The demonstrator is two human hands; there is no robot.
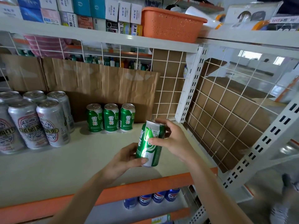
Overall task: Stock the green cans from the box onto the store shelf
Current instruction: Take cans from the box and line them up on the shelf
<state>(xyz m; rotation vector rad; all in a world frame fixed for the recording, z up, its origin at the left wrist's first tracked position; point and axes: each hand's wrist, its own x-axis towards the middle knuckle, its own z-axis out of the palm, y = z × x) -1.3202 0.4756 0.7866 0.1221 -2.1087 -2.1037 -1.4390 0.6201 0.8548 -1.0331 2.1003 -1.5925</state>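
A green can (151, 146) hangs tilted above the cream shelf (77, 160), held between both hands. My left hand (124, 159) grips its lower end from the left. My right hand (171, 138) grips its upper part from the right, thumb across the front. Three green cans (110, 117) stand upright in a row at the back of the shelf, in front of a cardboard sheet. The box is out of view.
Several tall silver cans (37, 122) stand at the shelf's left. A white wire grid (226, 110) closes the right side. An orange basket (171, 23) and small boxes sit on the shelf above. Blue cans (153, 198) stand on the shelf below.
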